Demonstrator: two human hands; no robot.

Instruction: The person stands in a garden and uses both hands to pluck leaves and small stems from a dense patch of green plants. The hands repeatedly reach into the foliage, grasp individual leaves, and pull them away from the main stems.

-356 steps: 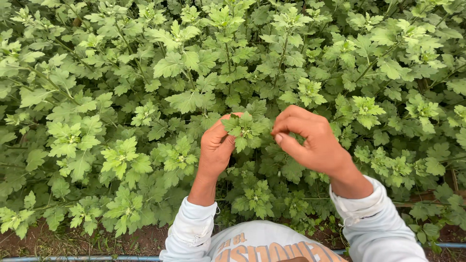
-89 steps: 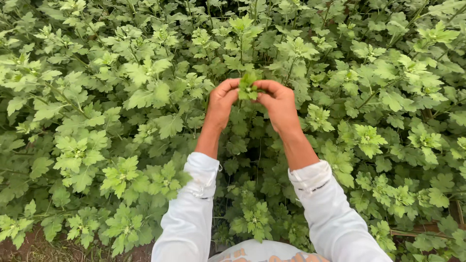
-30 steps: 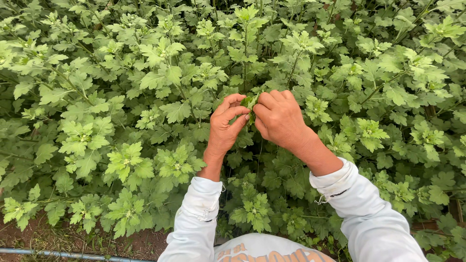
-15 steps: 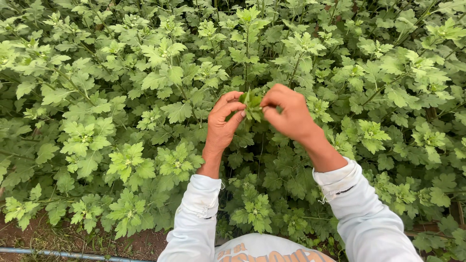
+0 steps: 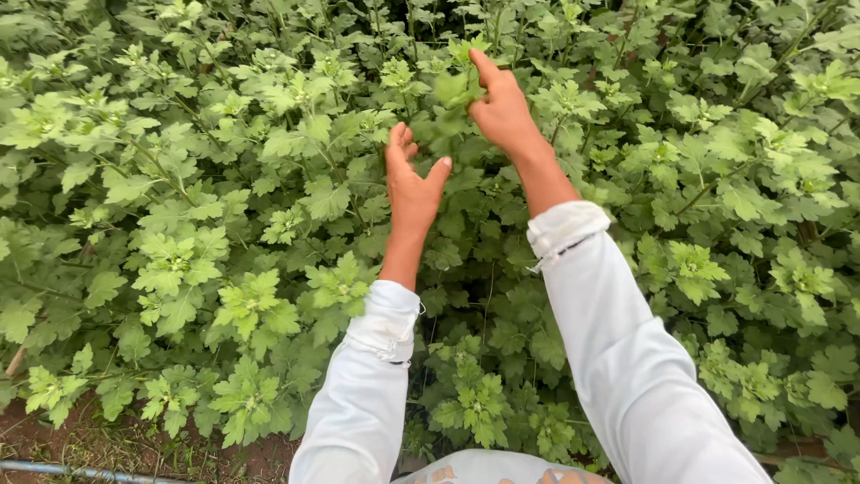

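Our right hand reaches far, its fingers touching a blurred green shoot with lobed leaves; we cannot tell if they pinch it. Our left hand is open and empty, just near of the shoot, among dense plants.

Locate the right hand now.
Head view, top centre: the right hand reaches into a blurred shoot tip, above and right of the open left hand.
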